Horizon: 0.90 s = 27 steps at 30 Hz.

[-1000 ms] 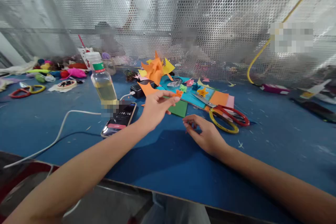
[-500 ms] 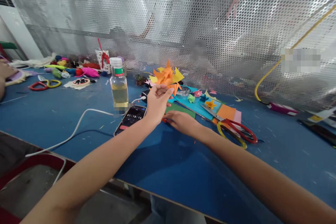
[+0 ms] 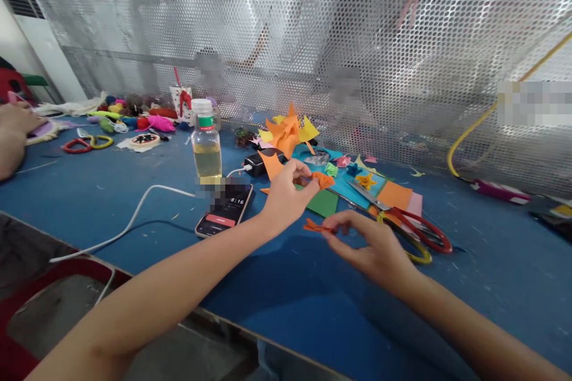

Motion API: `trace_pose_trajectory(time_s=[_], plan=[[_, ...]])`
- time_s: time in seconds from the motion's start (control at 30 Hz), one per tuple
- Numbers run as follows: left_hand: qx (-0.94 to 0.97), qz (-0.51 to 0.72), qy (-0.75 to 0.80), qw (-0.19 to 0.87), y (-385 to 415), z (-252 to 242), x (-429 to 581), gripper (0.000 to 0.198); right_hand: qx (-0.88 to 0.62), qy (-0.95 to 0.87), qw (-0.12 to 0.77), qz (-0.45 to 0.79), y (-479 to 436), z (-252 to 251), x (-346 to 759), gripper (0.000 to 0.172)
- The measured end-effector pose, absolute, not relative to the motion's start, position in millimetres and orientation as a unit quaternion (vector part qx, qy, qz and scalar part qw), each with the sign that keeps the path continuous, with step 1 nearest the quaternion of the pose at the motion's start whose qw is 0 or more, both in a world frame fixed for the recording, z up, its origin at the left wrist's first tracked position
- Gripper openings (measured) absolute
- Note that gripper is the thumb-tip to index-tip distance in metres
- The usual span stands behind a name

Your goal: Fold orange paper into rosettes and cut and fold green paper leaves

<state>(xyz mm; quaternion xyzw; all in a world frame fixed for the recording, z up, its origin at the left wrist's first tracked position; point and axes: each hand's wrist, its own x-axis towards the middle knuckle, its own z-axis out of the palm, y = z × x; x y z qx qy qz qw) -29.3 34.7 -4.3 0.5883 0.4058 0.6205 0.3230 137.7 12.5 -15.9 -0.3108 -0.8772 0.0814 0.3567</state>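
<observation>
Between the thumb and fingers of my left hand (image 3: 288,193) is a small folded orange paper piece (image 3: 323,180), held above the sheets. My right hand (image 3: 373,247) pinches a darker red-orange folded paper piece (image 3: 316,225) a little lower and nearer to me. Past my left hand lies a pile of orange and yellow paper shapes (image 3: 286,134). A green paper sheet (image 3: 322,203) rests on the table between my hands. To the right of it lie large scissors (image 3: 402,220) with one red and one yellow handle, across blue and orange paper.
A bottle of yellowish liquid (image 3: 207,146) and a phone (image 3: 226,211) with a white cable (image 3: 134,223) are left of my hands. Small folded paper flowers (image 3: 365,181) lie on blue paper. A perforated metal panel (image 3: 313,30) borders the table's back. Another person's hand (image 3: 18,125) is far left.
My left hand has come away from the paper pile, right and nearer, and now holds an orange piece. My right hand has lifted off the table and moved right with the red-orange piece.
</observation>
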Motion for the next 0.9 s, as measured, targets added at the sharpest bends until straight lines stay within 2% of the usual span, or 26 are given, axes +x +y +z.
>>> trace_pose_trajectory(time_s=[0.1,0.2,0.3,0.47,0.73,0.9], plan=[[0.659,0.566,0.421,0.260,27.8,-6.9,-21.3,0.010,-0.317,-0.790,0.517,0.095,1.3,-14.8,151.9,0.017],[0.708,0.522,0.410,0.239,21.4,-8.0,-12.2,0.007,-0.314,-0.733,0.597,0.089,4.9,-20.6,156.7,0.029],[0.731,0.498,0.407,0.229,18.0,-8.8,-5.5,0.013,-0.329,-0.725,0.595,0.113,10.4,-27.6,159.4,0.030],[0.738,0.490,0.412,0.212,17.1,-13.1,-0.3,0.012,-0.371,-0.703,0.588,0.149,8.9,-30.4,164.2,0.027],[0.688,0.523,0.400,0.306,9.8,-16.6,10.1,0.017,-0.388,-0.656,0.589,0.269,10.4,-28.9,162.7,0.029],[0.688,0.511,0.410,0.312,8.7,-12.4,9.8,0.018,-0.359,-0.645,0.576,0.351,14.4,-33.5,161.8,0.027]])
